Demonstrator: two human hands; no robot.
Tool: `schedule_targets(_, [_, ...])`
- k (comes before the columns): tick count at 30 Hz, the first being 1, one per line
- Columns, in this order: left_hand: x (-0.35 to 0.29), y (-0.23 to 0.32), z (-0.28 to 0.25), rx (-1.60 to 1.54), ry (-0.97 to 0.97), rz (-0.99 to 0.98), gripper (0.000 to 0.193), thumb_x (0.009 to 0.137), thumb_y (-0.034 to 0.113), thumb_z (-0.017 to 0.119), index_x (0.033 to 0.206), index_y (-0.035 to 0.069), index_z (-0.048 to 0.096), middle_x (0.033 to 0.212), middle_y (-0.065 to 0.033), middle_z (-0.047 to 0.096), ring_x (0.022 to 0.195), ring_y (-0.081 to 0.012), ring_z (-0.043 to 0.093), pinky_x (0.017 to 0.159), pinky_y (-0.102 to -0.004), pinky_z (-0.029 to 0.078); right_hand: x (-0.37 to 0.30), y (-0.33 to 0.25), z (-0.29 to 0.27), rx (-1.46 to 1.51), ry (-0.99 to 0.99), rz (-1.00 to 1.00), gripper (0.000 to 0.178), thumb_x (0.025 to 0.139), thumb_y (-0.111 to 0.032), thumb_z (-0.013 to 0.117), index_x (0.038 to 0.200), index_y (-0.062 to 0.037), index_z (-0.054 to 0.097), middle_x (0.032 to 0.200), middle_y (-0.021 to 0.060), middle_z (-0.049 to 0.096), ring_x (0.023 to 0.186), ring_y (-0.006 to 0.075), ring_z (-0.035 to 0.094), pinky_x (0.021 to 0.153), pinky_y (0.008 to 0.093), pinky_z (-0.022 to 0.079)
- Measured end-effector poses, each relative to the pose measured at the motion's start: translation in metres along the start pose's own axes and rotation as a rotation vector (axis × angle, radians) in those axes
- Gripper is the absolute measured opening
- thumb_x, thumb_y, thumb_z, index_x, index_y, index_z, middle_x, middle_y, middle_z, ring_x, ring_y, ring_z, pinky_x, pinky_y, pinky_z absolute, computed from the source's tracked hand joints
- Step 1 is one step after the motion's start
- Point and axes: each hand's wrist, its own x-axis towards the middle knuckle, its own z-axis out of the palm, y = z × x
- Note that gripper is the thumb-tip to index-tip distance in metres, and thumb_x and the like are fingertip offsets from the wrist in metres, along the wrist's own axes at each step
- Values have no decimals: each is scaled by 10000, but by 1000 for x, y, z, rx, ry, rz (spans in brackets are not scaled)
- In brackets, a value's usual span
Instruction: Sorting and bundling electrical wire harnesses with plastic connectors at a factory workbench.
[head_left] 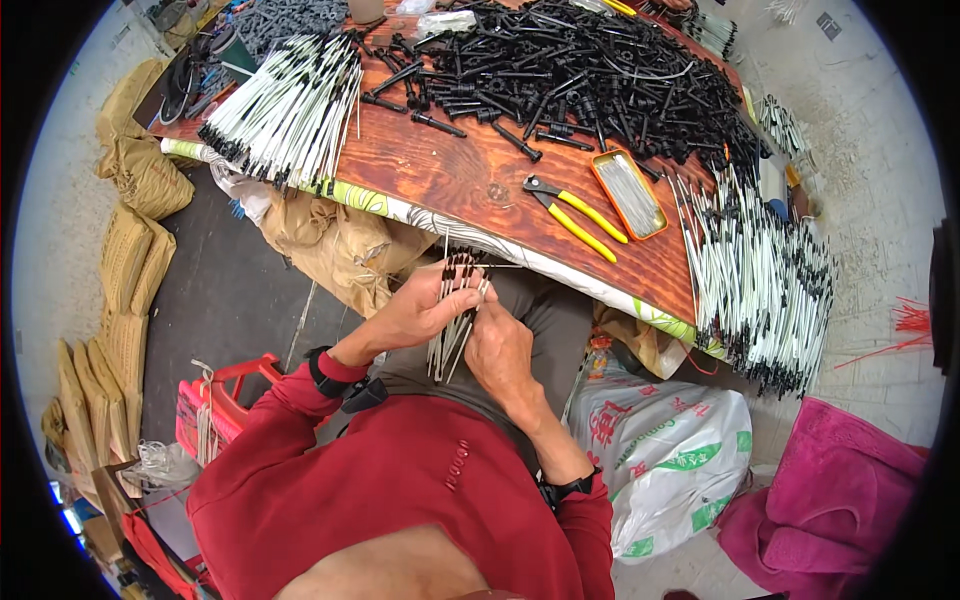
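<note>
Over my lap, my left hand (428, 300) is closed around a small bundle of thin white rods with black ends (449, 345). The rods stick out above and below the fingers. Against the bundle's right side, my right hand (500, 352) is closed in a pinch; what lies between its fingertips is too small to make out. A thin wire (508, 266) crosses the bundle's upper end and points right. On the table edge ahead lie pliers with yellow handles (588, 226) and an orange-rimmed tin (630, 194) filled with fine wire pieces.
Black plastic parts (580, 80) are heaped on the wooden table (450, 180). White rods lie in piles at its left (290, 110) and right (765, 270). Brown sacks (325, 240) sit beneath. Beside me are a red stool (235, 395), a plastic bag (665, 440) and magenta cloth (830, 500).
</note>
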Motion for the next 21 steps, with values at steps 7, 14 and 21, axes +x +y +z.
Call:
schedule_targets(7, [3, -3, -5, -191, 113, -30, 163, 975, 112, 539, 983, -25, 626, 895, -67, 611, 840, -166, 584, 771, -321, 483, 11, -8, -22, 287, 288, 5, 171, 856, 2, 630, 1026, 13, 647, 862, 152, 631, 675, 269, 650, 622, 362, 529])
schedule_targets(14, [6, 9, -7, -67, 124, 77, 148, 966, 118, 559, 977, -14, 626, 852, -80, 592, 776, -192, 562, 711, -338, 461, 35, -21, -55, 450, 305, 38, 192, 846, -35, 715, 1022, 13, 656, 904, 78, 600, 714, 146, 591, 665, 274, 498])
schedule_targets(21, [13, 22, -8, 16, -18, 128, 159, 951, 154, 599, 963, -5, 613, 826, -96, 565, 750, -234, 536, 681, -357, 435, 35, -15, -64, 598, 234, 51, 179, 840, -27, 728, 997, 22, 656, 939, 53, 576, 786, 100, 559, 702, 230, 463])
